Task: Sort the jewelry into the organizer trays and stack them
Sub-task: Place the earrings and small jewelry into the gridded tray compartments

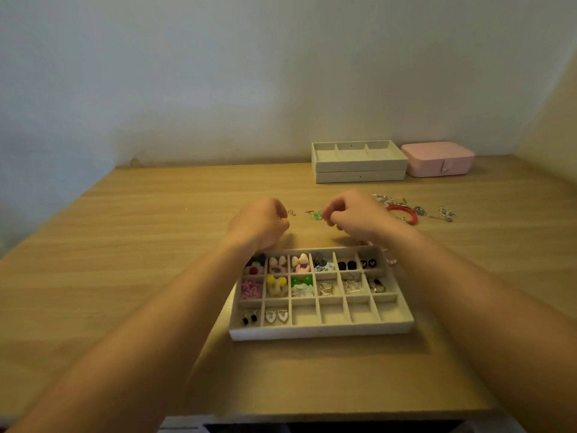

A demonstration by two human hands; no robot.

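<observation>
The surface (125,260) is carrying a compartment tray (321,331) at the front (two far rows and two near-left cells holding earrings), with two stacked trays (359,170) and a pink box (437,159) at the back right. Left hand (260,225) and right hand (359,214) are reaching just beyond the tray, fingers curling inward, cannot tell if gripping anything. Loose jewelry (415,210) is lying to the right, a green earring (317,215) just beside the right fingers.
</observation>
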